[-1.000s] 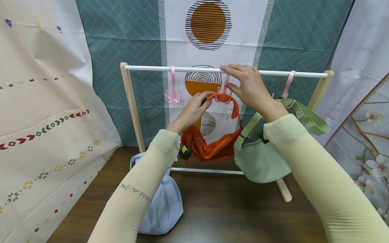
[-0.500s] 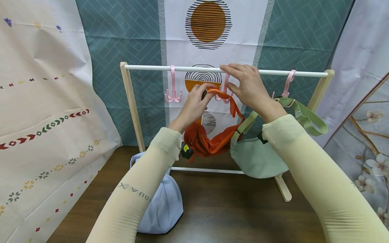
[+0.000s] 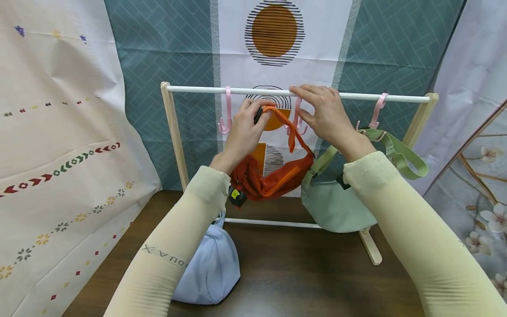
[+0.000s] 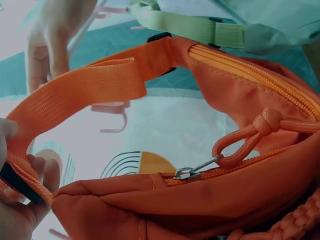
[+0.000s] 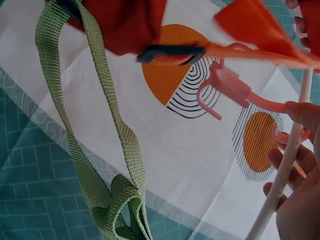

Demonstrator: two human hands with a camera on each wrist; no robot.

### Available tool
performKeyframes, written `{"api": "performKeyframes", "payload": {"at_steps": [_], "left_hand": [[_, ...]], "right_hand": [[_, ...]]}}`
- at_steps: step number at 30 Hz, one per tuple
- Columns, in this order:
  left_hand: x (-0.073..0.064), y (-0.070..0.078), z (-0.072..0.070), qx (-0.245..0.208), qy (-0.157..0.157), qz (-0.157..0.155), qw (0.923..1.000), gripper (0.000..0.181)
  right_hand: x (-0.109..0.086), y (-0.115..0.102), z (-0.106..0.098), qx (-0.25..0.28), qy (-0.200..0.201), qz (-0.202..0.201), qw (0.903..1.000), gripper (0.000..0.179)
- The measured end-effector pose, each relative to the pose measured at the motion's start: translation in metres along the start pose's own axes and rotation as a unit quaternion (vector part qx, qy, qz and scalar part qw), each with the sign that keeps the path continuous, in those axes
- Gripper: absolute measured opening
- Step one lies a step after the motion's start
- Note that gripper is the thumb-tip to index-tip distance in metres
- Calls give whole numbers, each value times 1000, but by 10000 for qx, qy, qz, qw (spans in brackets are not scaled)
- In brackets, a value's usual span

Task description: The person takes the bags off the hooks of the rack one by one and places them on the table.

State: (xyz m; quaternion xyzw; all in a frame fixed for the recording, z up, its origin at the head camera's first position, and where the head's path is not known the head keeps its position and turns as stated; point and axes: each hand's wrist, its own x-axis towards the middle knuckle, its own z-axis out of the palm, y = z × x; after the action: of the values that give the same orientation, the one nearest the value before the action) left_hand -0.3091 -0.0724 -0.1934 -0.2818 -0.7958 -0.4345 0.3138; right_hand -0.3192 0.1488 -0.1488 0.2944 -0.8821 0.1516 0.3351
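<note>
My left hand point(image 3: 246, 125) grips the orange strap point(image 3: 282, 118) of a red-orange waist bag point(image 3: 283, 179) near its dark buckle. Below the white rail point(image 3: 261, 92), the bag hangs from that hand, its zip and knotted cord pull point(image 4: 265, 121) showing in the left wrist view. At the rail, my right hand point(image 3: 326, 113) pinches the top of the middle pink hook point(image 5: 230, 85), thumb in front and fingers behind. The strap crosses beside that hook's prongs. Just right of the orange bag hangs a pale green bag point(image 3: 336, 207), partly hidden by my right arm.
Another pink hook point(image 3: 228, 108) hangs left on the rail, and one point(image 3: 378, 110) at right carries the green strap point(image 3: 404, 158). A light blue bag point(image 3: 214, 268) sits on the brown table point(image 3: 293, 273). Wooden legs point(image 3: 174, 136) hold up the rack; patterned cloths surround it.
My left hand has moved left and up, drawing the orange strap away from the middle hook's prongs. The bag has shifted left with it. My right hand stays at the rail.
</note>
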Motion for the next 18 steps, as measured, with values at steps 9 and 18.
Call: {"api": "performKeyframes", "payload": {"at_steps": [9, 18], "left_hand": [[-9, 2, -22, 261, -52, -100, 9996, 28], [-20, 4, -33, 253, -166, -66, 9995, 28]], "right_hand": [[-1, -3, -4, 9, -157, -32, 9999, 57], [-17, -10, -12, 213, 189, -570, 9980, 58]]}}
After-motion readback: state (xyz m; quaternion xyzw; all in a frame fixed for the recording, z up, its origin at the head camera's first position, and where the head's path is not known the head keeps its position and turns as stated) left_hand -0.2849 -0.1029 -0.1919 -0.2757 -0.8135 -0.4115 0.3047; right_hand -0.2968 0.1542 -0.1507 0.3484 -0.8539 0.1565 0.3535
